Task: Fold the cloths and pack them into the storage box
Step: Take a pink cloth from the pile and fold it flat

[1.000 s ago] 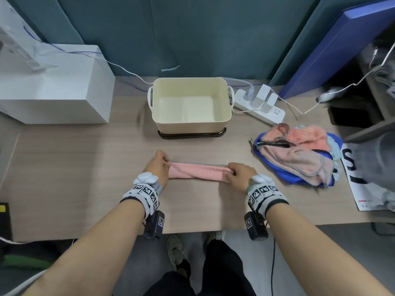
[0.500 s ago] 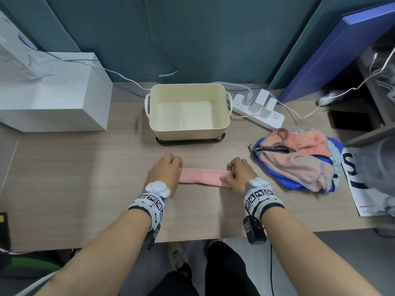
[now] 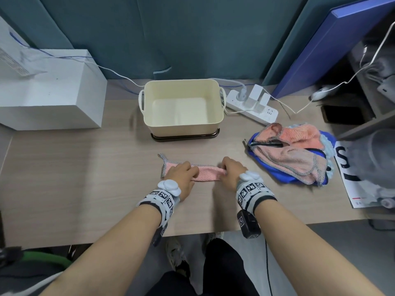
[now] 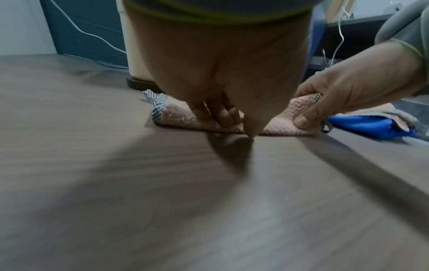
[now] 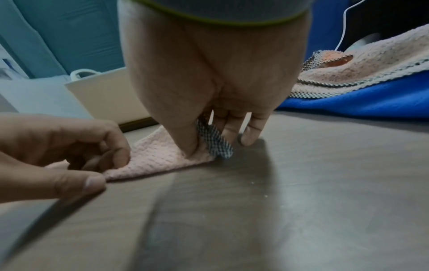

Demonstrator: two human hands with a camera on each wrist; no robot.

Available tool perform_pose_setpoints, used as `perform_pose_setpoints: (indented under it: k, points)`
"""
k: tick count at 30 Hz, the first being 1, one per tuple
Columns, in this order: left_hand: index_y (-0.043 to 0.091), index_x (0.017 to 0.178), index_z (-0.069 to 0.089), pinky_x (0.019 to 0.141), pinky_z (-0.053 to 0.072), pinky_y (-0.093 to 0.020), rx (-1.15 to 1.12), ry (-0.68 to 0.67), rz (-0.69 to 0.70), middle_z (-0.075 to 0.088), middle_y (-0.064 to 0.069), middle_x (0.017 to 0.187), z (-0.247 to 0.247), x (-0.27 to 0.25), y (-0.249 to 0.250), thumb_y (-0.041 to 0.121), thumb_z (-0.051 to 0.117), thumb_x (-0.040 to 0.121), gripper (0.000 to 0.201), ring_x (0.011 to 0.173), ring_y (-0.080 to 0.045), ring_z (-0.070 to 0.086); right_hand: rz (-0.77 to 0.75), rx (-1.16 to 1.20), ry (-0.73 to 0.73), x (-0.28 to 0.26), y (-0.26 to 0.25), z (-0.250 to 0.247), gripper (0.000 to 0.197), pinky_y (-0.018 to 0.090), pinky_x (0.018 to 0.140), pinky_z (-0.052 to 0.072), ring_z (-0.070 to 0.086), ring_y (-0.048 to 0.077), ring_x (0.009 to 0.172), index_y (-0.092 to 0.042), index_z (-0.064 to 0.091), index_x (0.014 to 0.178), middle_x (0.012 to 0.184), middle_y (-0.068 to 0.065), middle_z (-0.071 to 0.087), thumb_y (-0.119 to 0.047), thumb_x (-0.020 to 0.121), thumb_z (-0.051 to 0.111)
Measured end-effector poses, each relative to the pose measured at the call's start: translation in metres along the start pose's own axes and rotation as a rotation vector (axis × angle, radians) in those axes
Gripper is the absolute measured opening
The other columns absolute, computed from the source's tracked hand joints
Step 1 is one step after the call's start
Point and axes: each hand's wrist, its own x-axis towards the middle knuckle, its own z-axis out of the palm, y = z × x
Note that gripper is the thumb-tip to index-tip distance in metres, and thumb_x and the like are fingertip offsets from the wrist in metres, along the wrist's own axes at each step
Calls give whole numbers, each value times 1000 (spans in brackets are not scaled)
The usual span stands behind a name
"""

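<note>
A pink cloth (image 3: 208,175) with a checked hem lies folded into a narrow strip on the wooden table (image 3: 85,178), in front of the cream storage box (image 3: 181,130), which holds nothing. My left hand (image 3: 181,174) sits left of the strip's middle, fingers curled on top and thumb at its near edge (image 5: 109,168). The left end (image 4: 157,110) sticks out uncovered. My right hand (image 3: 229,170) pinches the right end, the checked hem between thumb and fingers (image 5: 209,139). A pile of loose pink and blue cloths (image 3: 288,152) lies to the right.
A white box (image 3: 49,92) stands at the back left. A power strip (image 3: 252,103) with plugs and cables lies right of the storage box. A printed sheet (image 3: 346,167) and a dark phone (image 3: 342,114) sit at the far right.
The cloth went from stretched between both hands to lying on the table. My left hand slid right from the left end toward the middle, baring that end. The right hand kept its pinch.
</note>
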Motion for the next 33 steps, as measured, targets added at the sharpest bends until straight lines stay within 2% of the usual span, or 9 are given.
perform_pose_setpoints:
  k: [5,8,11,13,20,24,26,29,33]
  points:
    - [31,95,62,74,52,-25,-473,70,-203,60,9,91,-16,1,25,57,61,74,33,77,-9,61,-59,523,47,-19,-25,-1,26,37,69,56,63,18,73,-39,48,103,93,3,69,-27,89,67]
    - [29,101,64,71,51,-14,-776,122,-349,68,7,88,-30,0,36,55,73,78,37,76,-6,65,-68,828,-48,-27,-51,-11,46,45,87,57,61,22,78,-31,51,124,90,11,68,-13,82,62]
    - [26,106,62,60,44,-9,-765,145,-443,67,12,79,-39,-4,28,38,78,83,31,70,-3,64,-97,959,-139,-31,-66,-19,73,14,74,52,60,22,90,-14,48,135,102,18,73,-10,62,50]
    - [28,108,62,64,43,-20,-672,183,-479,68,6,86,-41,-7,16,31,76,80,32,81,-16,65,-100,969,-136,-32,-71,-16,64,13,68,49,63,25,94,-15,48,129,112,25,73,-6,66,56]
    - [26,118,60,80,49,-26,-596,297,-710,67,4,103,-36,-18,-40,22,71,83,37,86,-21,64,-253,406,-62,-26,-73,20,31,26,70,45,55,13,69,-33,67,95,88,2,63,-11,75,57]
    - [25,120,59,90,53,-32,-577,267,-726,70,1,110,-27,-18,-53,25,73,81,41,94,-23,67,-217,255,-216,-40,-81,30,55,22,67,45,54,10,67,-47,65,129,81,-10,63,-14,87,53]
    - [22,123,59,90,49,-27,-564,264,-723,67,2,110,-26,-17,-52,24,74,84,42,96,-21,64,-226,114,-277,-44,-87,33,66,20,76,47,66,17,85,-57,46,146,109,-2,72,-22,90,51]
    - [22,121,60,85,46,-25,-541,269,-731,62,4,104,-24,-15,-54,27,75,84,41,91,-19,60,-196,-39,-310,-44,-96,35,72,29,87,49,65,33,108,-42,25,160,126,13,67,-24,96,53]
    - [28,111,57,82,55,-34,-467,211,-746,65,1,102,-29,-12,-53,39,76,80,38,83,-23,64,-103,-94,-239,-49,-96,40,58,35,76,46,62,35,91,-20,26,155,110,19,67,-17,101,48]
